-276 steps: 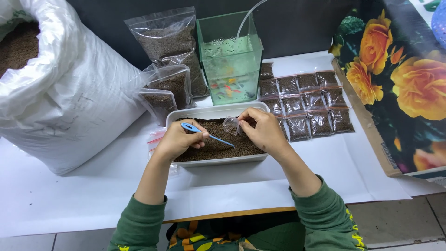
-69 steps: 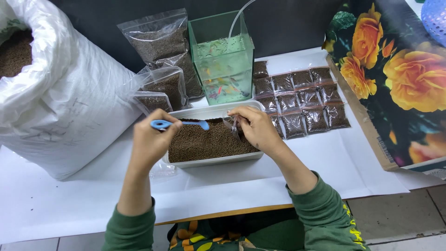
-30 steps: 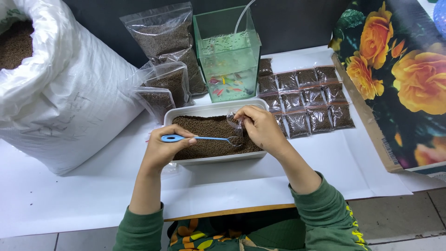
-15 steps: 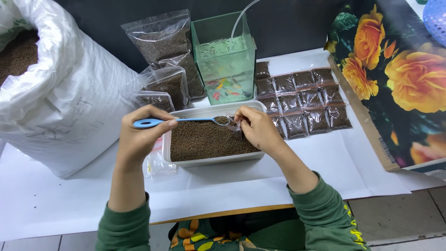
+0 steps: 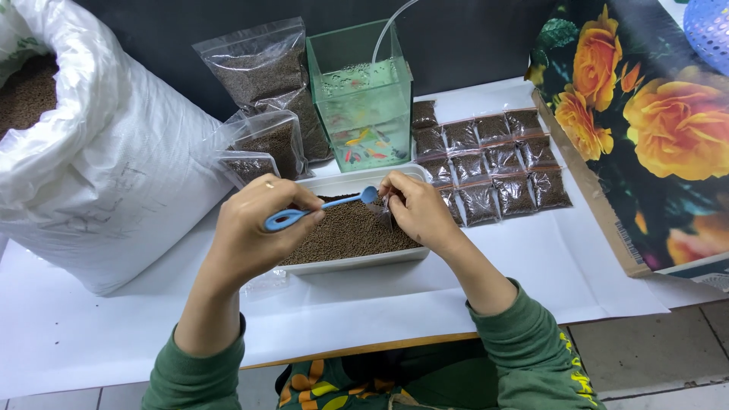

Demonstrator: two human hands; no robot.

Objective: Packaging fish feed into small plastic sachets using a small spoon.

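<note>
about a dozen filled packets [image 5: 493, 163] lie in rows, while the left hand [image 5: 254, 231] pinches a blue spoon [image 5: 323, 207] tipped at the small bag [image 5: 385, 206] pinched in the right hand [image 5: 418, 212], over a tray [image 5: 357, 262] with plenty of pellets left.

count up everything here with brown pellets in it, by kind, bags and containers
white sack: 1
clear zip bags: 3
white tray: 1
small filled packets laid out: 13
held packet: 1
total: 19
</note>
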